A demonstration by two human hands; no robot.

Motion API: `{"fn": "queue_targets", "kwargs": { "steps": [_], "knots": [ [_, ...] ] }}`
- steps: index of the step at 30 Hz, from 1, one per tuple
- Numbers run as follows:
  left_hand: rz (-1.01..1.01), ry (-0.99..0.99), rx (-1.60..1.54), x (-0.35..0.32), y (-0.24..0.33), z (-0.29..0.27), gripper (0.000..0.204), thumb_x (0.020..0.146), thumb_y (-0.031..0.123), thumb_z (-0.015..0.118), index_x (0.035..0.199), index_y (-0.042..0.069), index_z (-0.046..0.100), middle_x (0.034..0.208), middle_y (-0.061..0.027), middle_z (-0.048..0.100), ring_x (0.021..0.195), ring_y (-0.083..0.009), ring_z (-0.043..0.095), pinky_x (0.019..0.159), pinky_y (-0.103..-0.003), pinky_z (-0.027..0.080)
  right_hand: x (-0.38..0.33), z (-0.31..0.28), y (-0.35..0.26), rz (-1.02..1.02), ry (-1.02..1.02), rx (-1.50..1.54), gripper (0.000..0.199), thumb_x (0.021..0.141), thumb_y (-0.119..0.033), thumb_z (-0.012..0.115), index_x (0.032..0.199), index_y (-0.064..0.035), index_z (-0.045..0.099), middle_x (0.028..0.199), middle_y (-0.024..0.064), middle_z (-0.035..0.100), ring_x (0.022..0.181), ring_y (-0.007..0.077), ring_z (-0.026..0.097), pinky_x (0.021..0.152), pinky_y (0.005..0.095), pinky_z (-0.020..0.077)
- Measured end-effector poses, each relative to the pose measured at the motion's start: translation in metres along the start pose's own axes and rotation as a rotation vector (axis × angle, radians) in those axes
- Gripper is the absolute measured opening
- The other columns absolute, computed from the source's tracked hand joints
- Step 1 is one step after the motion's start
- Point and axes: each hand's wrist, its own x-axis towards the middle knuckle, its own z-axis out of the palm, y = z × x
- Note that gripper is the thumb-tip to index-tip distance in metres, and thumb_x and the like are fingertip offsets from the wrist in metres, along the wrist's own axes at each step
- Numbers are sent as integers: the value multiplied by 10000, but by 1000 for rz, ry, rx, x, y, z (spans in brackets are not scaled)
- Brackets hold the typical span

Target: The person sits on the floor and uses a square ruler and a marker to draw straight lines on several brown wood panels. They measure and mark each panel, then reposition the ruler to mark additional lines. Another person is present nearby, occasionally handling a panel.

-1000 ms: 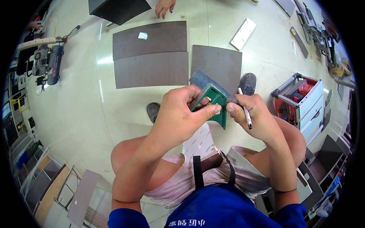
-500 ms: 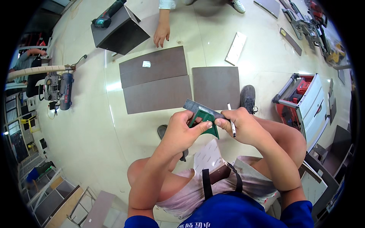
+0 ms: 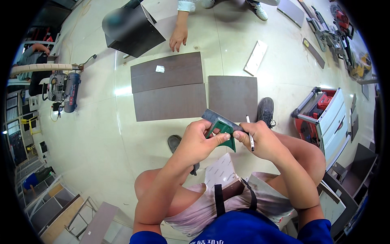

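In front of my knees, both hands hold a combination square with a green body and a grey metal ruler. My left hand pinches the green body at its left side, thumb over the front. My right hand closes on the ruler's right end. A slim white pen is also tucked upright in that hand's fingers. Beyond my hands lie two dark brown panels, a far one and a near one, edge to edge. To their right is a squarer brown panel.
Another person's hand hangs over the far panel's edge. A dark box stands at far left, with a blurred tool on top. An air compressor is at left. At right are an open toolbox, a white strip and a level.
The view has shifted slightly, so the floor items sit a little lower and further right. My hands keep the same hold, with the square tilted slightly more.
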Motion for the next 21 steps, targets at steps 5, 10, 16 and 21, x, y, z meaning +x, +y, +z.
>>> {"fn": "queue_targets", "kwargs": {
  "steps": [5,10,16,21],
  "knots": [
    [53,67,-25,1,-1,8,280,815,176,834,790,-1,619,678,2,538,628,-74,460,563,-276,403,-2,-3,1,19,-15,14,405,998,-342,611,829,26,616,622,227,530,559,402,488,559,452,431],
    [79,22,79,-3,30,17,255,845,183,810,888,-9,647,754,-4,612,669,-69,531,592,-259,442,-23,-1,14,-43,102,133,378,1013,-309,592,818,15,598,635,211,540,551,393,489,554,442,428],
    [442,367,-388,-11,61,8,344,953,295,704,1142,23,610,1003,-51,685,866,-129,645,691,-257,504,-37,-12,1,-11,210,878,364,1086,-309,454,904,-13,559,652,39,582,534,95,516,506,278,444],
    [321,31,-345,1,42,75,320,995,311,643,1145,37,570,999,-93,688,746,-146,636,601,-272,498,-48,16,20,-178,342,893,272,1083,-214,455,962,-4,577,720,64,624,624,135,610,595,283,532]
  ]
}}
